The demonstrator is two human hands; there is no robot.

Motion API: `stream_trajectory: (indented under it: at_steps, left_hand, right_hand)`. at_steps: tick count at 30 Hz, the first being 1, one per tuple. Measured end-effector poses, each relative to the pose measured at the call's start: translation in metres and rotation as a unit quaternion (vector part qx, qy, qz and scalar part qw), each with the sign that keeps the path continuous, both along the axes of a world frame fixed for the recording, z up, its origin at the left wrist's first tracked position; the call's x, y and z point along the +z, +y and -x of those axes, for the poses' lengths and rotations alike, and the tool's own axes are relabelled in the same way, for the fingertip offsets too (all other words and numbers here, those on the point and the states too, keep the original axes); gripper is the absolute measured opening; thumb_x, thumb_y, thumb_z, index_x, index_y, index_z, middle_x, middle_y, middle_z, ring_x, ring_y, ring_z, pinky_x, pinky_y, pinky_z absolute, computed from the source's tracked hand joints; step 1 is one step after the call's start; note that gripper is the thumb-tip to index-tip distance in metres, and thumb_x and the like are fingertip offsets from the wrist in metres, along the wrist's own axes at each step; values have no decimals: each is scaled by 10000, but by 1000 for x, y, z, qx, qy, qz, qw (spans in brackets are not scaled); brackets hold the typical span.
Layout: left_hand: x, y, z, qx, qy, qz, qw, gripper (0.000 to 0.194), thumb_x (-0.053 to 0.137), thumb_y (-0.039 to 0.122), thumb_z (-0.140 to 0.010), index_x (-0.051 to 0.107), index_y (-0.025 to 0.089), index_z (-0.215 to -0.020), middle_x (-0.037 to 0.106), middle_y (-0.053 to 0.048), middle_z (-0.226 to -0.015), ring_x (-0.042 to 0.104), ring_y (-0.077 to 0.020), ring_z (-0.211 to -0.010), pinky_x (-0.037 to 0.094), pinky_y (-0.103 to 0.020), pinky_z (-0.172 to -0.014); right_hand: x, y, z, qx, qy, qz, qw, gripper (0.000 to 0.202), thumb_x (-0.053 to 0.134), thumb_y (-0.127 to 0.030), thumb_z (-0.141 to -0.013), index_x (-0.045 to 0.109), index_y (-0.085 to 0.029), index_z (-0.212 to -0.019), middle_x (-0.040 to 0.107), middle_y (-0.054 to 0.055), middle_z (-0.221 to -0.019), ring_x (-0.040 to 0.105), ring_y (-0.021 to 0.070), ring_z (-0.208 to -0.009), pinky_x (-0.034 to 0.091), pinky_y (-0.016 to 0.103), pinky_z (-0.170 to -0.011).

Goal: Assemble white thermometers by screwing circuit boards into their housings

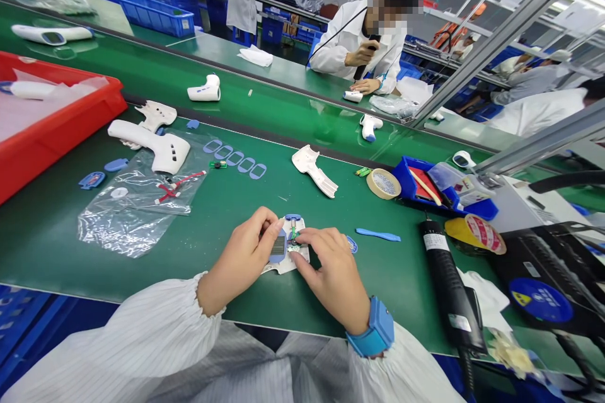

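Note:
A white thermometer housing half [286, 264] lies on the green bench between my hands, with a blue piece [293, 217] at its far end. My left hand [244, 253] is closed, thumb and index finger pinching the edge of a blue-framed display [278, 248] on the housing's left side. From the right, my right hand [333, 264] bends its fingers over the housing; index finger and thumb touch near a small green circuit board [293, 231]. The fingertips partly cover the inner parts. Just beyond my right hand sits a small blue oval part [352, 244].
Left are a red tray [61, 119], a plastic bag [137, 214] with red-tipped wires and white shells [155, 145]. Blue rings [236, 158] and another shell [314, 170] lie ahead. A blue pry tool [378, 235], tape roll [384, 183] and black electric screwdriver [449, 283] lie right. A co-worker sits opposite.

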State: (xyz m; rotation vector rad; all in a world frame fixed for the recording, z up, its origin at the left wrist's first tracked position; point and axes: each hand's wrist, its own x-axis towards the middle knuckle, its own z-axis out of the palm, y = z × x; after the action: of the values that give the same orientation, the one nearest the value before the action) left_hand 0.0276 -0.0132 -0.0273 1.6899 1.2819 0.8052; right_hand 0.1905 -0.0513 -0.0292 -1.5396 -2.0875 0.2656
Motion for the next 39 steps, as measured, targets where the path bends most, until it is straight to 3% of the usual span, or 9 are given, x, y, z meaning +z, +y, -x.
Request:
stream_trajectory:
  at_steps: [10,21,35,39]
  left_hand:
    - [-2,-1,1,1,-2,-3,1000,241,359,376,-906,456,199,-775,453,56,-643,436,-106,-567,340,-235,-545]
    - [-2,-1,2,1,-4,-6,1000,251,356,384,-901,467,198,-774,465,52,-634,441,-110,-554,345,-239,-527]
    - [-1,-1,1,1,-10,11,1000,252,358,393,-899,475,201,-786,486,46,-650,459,-114,-571,368,-236,-537]
    - [-2,-1,3,-23,14,-4,1000,251,338,376,-911,507,200,-853,517,28,-689,481,-125,-607,388,-247,-575]
  right_hand:
    - [-3,-1,4,-6,-26,-37,999,98,592,-236,-810,594,-192,-898,679,20,-965,522,178,-852,357,323,-715]
    - [6,6,3,25,-43,36,998,87,595,-187,-802,568,-197,-884,667,9,-927,491,189,-858,332,333,-724]
    - [9,8,2,-6,-15,88,996,161,635,-180,-763,573,-197,-911,643,21,-885,508,200,-875,351,329,-733]
    - [13,12,1,-25,-12,117,993,199,659,-186,-742,572,-200,-921,652,29,-900,534,204,-877,375,342,-758]
